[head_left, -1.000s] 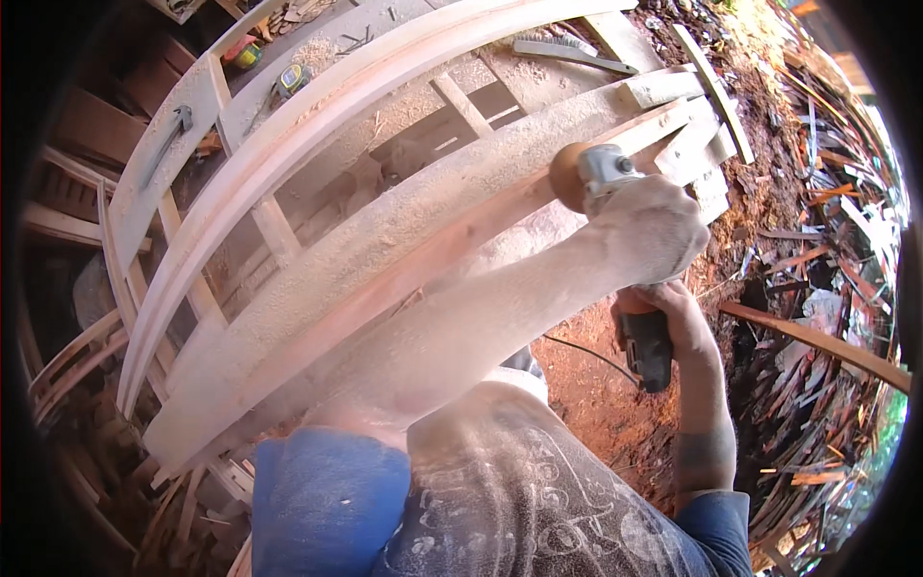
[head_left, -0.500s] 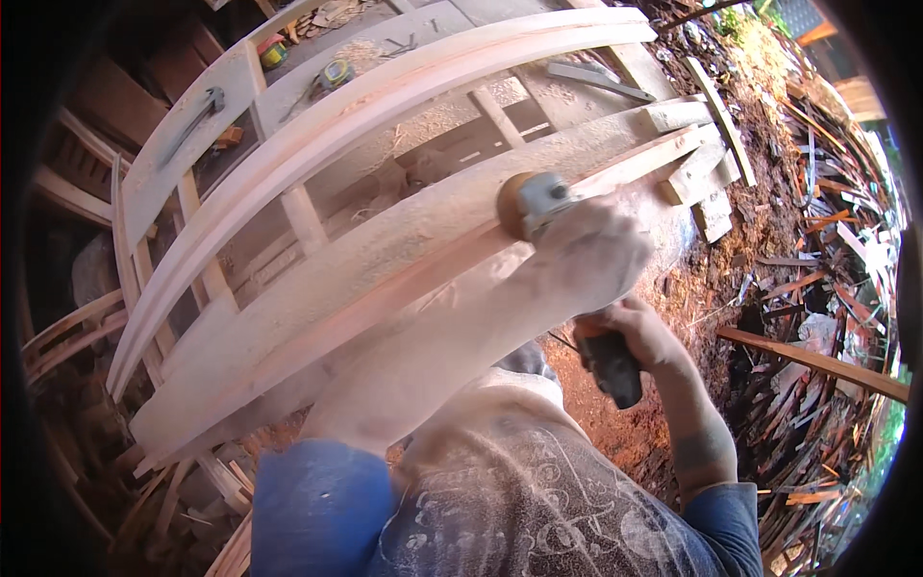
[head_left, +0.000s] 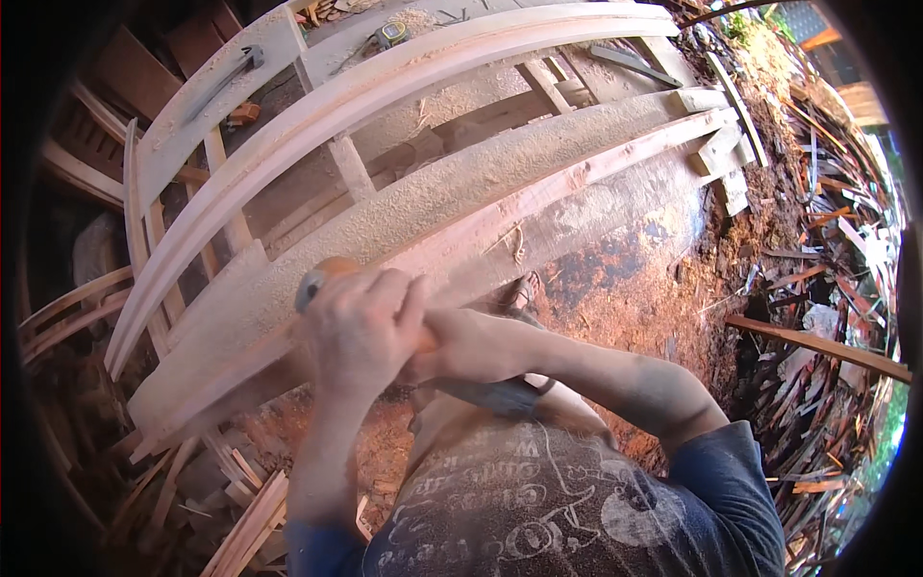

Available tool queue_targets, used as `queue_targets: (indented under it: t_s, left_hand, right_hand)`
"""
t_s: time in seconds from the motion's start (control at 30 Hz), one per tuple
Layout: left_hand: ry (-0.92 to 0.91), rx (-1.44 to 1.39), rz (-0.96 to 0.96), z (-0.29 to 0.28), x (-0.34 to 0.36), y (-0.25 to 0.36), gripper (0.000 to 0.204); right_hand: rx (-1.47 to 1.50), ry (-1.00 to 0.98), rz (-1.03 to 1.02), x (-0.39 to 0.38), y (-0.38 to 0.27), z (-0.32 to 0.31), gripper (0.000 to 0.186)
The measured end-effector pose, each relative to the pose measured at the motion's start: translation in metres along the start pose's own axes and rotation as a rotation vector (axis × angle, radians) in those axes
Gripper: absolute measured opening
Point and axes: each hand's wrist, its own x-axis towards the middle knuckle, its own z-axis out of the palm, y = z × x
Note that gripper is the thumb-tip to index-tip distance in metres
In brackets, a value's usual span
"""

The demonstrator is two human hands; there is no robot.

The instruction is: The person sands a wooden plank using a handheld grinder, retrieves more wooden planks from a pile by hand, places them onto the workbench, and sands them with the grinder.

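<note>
My left hand (head_left: 361, 327) is closed over the head of an angle grinder (head_left: 312, 287) with a round orange-brown disc, at the near curved timber's left part. My right hand (head_left: 450, 343) grips the grinder's body just right of my left one, which is mostly hidden by the hands. The sawdust-covered curved timber (head_left: 452, 168) runs from lower left to upper right with a pale pink edge (head_left: 577, 178). Haze of dust hangs about the disc. Behind it lies a second curved, grooved rail (head_left: 221, 183).
Slatted frame pieces (head_left: 350, 168), a hammer (head_left: 252, 60) and a tape measure (head_left: 391, 35) are on the structure. Offcuts (head_left: 250, 524) are heaped at lower left and along the right (head_left: 836, 288), where a long stick (head_left: 817, 351) sticks out. My foot (head_left: 524, 293) shows below the timber.
Both hands and the grinder have swung from the timber's right part down along it to the left. My arms are no longer crossed, and the view has shifted slightly.
</note>
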Motion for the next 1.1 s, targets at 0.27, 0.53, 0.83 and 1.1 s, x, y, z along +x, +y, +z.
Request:
queue_targets:
  t_s: [0.27,0.53,0.83,1.1]
  left_hand:
    - [-0.071,-0.102,0.258,0.056,0.047,0.048,0.017]
    - [-0.22,-0.134,0.612,0.128,0.162,0.16,0.012]
    - [-0.153,-0.313,0.78,0.194,0.243,0.252,0.017]
    - [-0.114,-0.329,0.813,0.222,0.266,0.278,0.017]
  right_hand:
    - [0.174,0.241,0.101,-0.062,0.041,-0.036,0.046]
    - [0.625,0.724,0.146,-0.156,0.083,-0.105,0.038]
    - [0.726,0.947,0.126,-0.215,0.121,-0.179,0.043]
    - [0.795,0.966,0.132,-0.224,0.121,-0.201,0.047]
